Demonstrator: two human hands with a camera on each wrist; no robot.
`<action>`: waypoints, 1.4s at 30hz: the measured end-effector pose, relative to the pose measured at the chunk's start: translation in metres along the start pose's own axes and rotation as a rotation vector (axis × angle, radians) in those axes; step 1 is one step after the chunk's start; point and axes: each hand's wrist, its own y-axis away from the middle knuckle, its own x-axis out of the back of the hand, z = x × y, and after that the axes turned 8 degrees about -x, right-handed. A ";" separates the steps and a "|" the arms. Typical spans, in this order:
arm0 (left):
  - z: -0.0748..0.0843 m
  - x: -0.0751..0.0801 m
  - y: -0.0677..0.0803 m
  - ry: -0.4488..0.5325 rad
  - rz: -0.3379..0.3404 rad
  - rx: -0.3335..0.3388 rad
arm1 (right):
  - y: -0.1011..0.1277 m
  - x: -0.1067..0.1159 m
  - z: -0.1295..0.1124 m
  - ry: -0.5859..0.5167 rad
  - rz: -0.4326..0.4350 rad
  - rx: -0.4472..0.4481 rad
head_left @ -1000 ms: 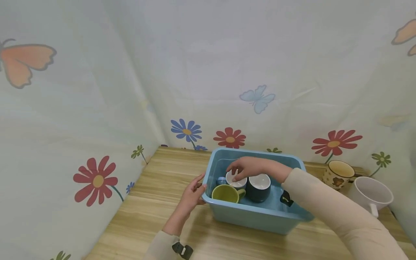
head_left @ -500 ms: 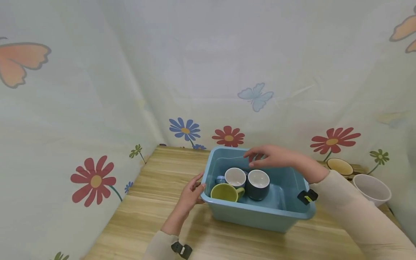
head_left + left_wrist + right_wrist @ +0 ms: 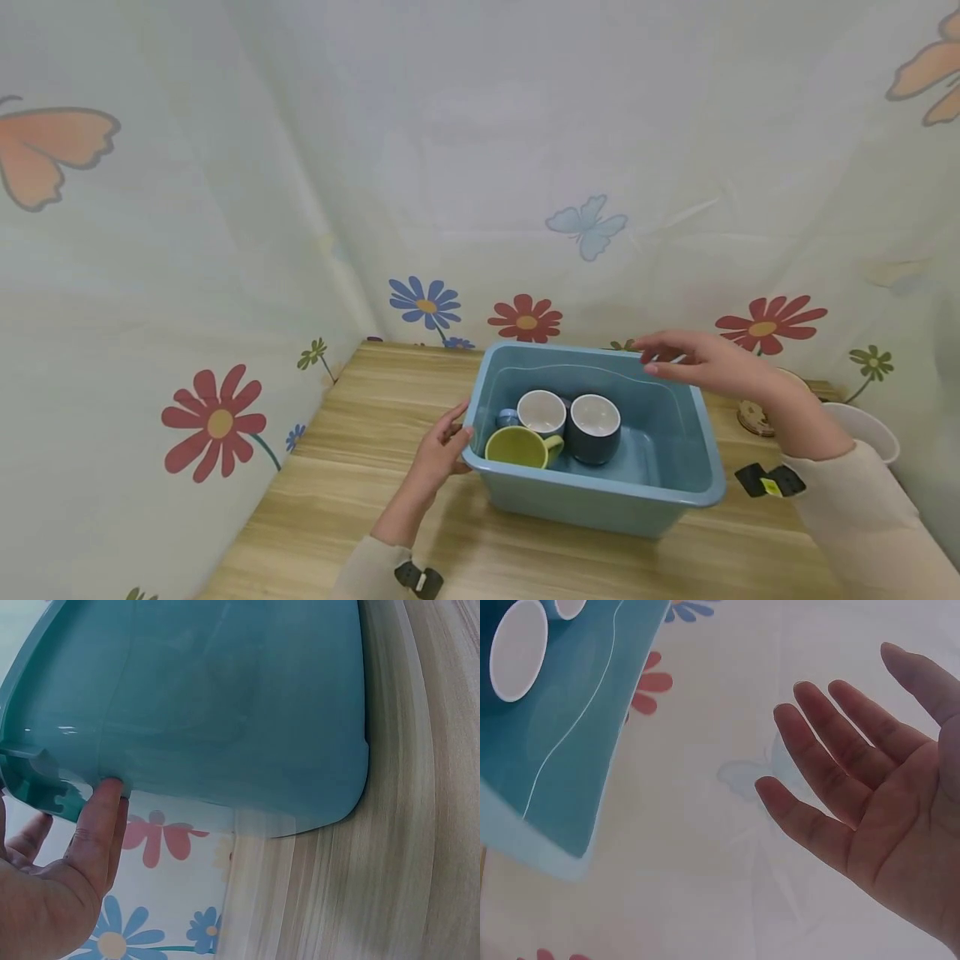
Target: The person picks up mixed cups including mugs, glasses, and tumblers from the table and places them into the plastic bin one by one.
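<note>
My left hand [image 3: 438, 454] holds the left rim of a blue plastic bin [image 3: 577, 496]; in the left wrist view its fingers [image 3: 96, 825] reach up to the bin's outer wall, just under the lip. Inside, grouped toward the left end, are a yellow-green mug [image 3: 517, 447], a blue mug with a white interior [image 3: 542, 411] and a dark cup, also white inside [image 3: 595, 429]. My right hand [image 3: 701, 360] hovers over the bin's back right corner. It holds nothing; the right wrist view has its palm [image 3: 907, 817] in sight with the fingers spread.
Right of the bin, a patterned mug [image 3: 753, 417] and a large white mug [image 3: 866, 429] stand partly hidden behind my right arm. The wooden tabletop [image 3: 390, 383] meets a flower-printed curtain [image 3: 450, 167] at the back and left.
My right hand has left the blue mug, lifted out of the bin and swung right toward the back right corner. The left hand stays on the rim.
</note>
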 end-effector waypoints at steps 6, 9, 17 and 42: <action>-0.001 -0.001 -0.001 -0.001 0.007 -0.003 | 0.020 0.002 0.019 0.045 0.116 -0.050; -0.001 -0.001 -0.001 0.002 0.007 0.001 | 0.028 0.003 0.029 0.036 0.171 -0.058; -0.002 -0.001 -0.002 0.005 0.006 0.008 | 0.054 0.002 0.058 -0.049 0.324 -0.106; -0.005 0.000 -0.003 0.002 0.002 0.001 | 0.110 -0.042 0.119 -0.098 0.876 -0.571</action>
